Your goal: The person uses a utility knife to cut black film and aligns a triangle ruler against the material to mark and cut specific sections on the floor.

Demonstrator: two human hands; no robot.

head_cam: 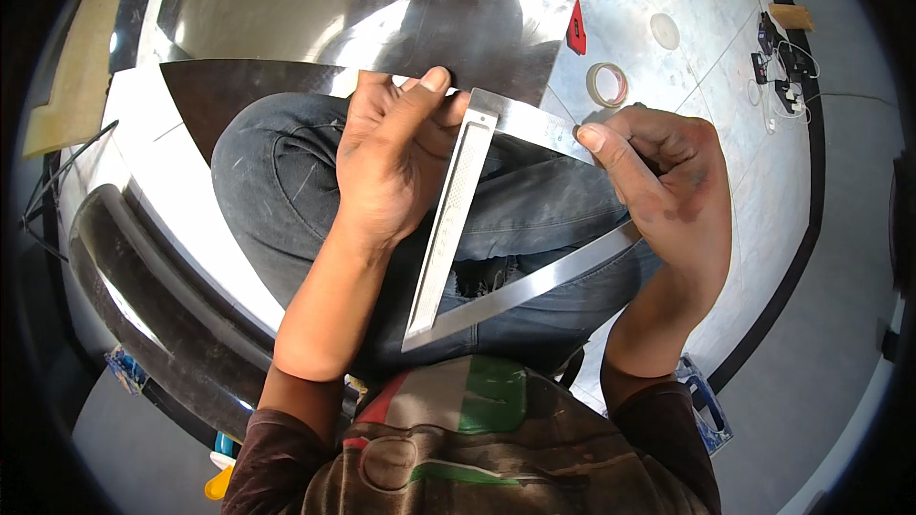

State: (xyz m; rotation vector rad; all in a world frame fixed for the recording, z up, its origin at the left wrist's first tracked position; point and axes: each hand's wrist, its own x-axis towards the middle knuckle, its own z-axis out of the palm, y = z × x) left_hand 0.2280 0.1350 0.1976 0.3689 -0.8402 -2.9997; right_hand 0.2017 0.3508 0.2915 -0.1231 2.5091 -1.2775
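A large glossy dark sheet (444,21) lies before me, its near edge above my crossed legs. My left hand (397,136) pinches that edge, thumb on top and fingers beneath. My right hand (665,164) grips the far end of the graduated steel blade of a try square (529,121) between thumb and fingers. The square's pale metal stock (454,214) slants down over my lap, its corner close to my left fingertips. Across my thighs runs a plain metal strip (529,293), meeting the stock's lower end; whether they are joined I cannot tell.
Right of the sheet are a red tool (577,30), a tape roll (592,86) and a translucent disc (665,31). Adapters with cables (787,71) lie farther right. A curved dark glossy tube (143,293) sits by my left side, with a tan board (86,50) beyond it.
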